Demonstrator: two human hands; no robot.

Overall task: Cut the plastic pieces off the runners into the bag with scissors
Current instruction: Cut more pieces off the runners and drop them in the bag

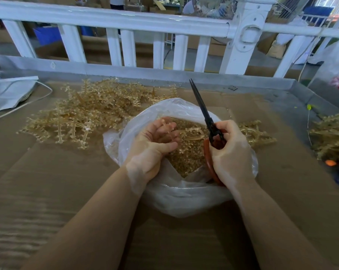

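while over one bag (pixel 184 195): left grip (pixel 155 141) curled on one runner (pixel 169 129), right grip (pixel 229 151) clasping one scissors (pixel 205 114)

Both my forearms bare, reaching forward from bottom edge, converging toward middle. My left hand (pixel 155 145) palm up and turned inward, fingers loosely curled, thumb lying across toward fingertips, thin plastic runner (pixel 169 131) cradled in curled fingers. My right hand (pixel 228 151) back toward me, fingers wrapped tight round scissors (pixel 209 125) handle, thumb side up, wrist slightly bent inward. Hands near each other, not touching.
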